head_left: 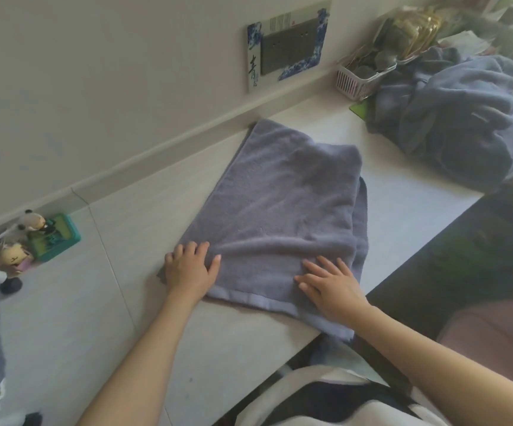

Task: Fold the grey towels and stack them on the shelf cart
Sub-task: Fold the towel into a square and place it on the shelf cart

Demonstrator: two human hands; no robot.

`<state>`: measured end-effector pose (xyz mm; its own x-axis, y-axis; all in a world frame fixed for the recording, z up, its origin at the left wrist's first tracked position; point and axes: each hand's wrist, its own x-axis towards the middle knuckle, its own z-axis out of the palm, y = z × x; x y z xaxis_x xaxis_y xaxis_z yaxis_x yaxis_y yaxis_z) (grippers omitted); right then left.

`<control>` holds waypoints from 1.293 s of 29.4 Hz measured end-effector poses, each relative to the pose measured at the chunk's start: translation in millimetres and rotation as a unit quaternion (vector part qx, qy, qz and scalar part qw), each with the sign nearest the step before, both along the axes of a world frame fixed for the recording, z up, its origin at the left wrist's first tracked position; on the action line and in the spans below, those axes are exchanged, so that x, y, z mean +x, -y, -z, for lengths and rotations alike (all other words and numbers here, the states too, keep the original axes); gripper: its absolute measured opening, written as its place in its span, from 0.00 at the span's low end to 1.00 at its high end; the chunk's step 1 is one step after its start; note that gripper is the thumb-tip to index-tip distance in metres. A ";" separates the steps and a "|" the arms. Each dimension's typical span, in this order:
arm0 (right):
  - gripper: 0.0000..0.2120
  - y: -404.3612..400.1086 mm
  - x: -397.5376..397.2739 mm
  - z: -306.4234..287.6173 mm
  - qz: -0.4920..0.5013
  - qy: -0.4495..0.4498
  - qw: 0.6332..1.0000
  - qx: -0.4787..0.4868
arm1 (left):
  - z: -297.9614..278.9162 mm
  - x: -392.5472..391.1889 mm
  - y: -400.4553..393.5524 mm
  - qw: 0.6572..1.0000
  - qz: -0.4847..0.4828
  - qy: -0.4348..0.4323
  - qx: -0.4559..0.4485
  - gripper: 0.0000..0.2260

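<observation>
A person is pressing a half-folded grey towel (279, 210) flat on a white table (95, 302), w/ the left hand (189, 267) resting fingers bent at its near-left corner and the right hand (329, 285) lying spread, gripping nothing, prob. to smooth the fold. Further back, a heap of unfolded grey towels (452, 118) is waiting near a pink basket (359, 78). Shelf cart not visible.

**Bare arms, white-and-dark top**

No sleeves are seen on either forearm, and nothing is worn on the left hand (189, 270) or right hand (332, 287). A white top with a dark panel is worn at the chest.
</observation>
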<state>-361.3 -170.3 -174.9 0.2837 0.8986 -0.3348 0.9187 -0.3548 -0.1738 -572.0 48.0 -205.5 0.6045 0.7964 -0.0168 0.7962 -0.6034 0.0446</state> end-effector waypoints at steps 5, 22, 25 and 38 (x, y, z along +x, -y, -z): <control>0.32 -10.8 42.5 -4.7 0.095 0.103 0.990 0.019 | -11.9 11.5 35.2 0.994 0.080 0.066 0.015 0.18; 0.42 31.2 57.8 18.6 0.095 0.064 0.993 -0.007 | 20.9 47.1 99.9 0.997 0.047 -0.008 -0.065 0.34; 0.35 17.2 65.7 14.4 0.087 0.063 0.993 0.054 | 21.8 55.9 108.5 0.998 0.020 0.007 -0.065 0.35; 0.24 3.7 135.6 18.6 -0.058 0.094 0.979 0.170 | 14.2 81.3 113.2 0.989 -0.083 0.118 0.020 0.24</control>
